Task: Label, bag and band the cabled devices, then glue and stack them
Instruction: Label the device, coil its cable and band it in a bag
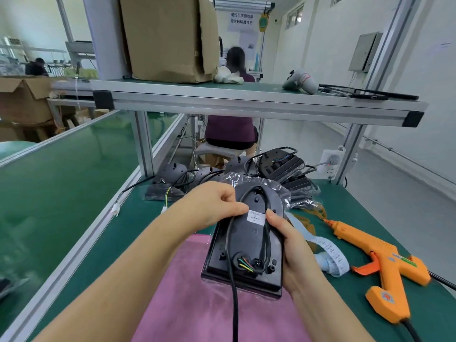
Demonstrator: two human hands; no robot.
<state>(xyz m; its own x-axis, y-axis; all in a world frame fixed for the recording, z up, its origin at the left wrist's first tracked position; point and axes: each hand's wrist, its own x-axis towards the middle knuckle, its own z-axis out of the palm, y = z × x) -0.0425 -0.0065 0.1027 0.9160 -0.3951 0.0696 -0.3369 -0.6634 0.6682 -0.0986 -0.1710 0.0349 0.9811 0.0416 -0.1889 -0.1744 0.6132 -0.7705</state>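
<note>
Gripping the cabled device point(244, 243) by its right edge, the right hand point(293, 248) kept it raised just above a pink sheet point(197, 304) on the green table point(370, 211), its underside up, with the thumb lying beside a white label point(256, 217). The left hand point(212, 206), its fingers curled, pinched the black cable point(233, 287) at the label's upper left corner. The labelling step was judged to be closing, with the label seated on the housing. A crinkled clear bag point(271, 191) lay at the device's far end; whether the device had entered it could not be told. The next move would call for gathering the loose cable against the body and drawing the bag over both before banding. Print on the label was too small to read with certainty; a voltage and a date line were suspected. To the right lay a white label strip point(330, 253) and an orange glue gun point(385, 267), untouched. Further devices point(283, 164) were heaped at the table's far end. A hanging sign point(241, 18) carried Chinese characters, which were not reliably legible.
</note>
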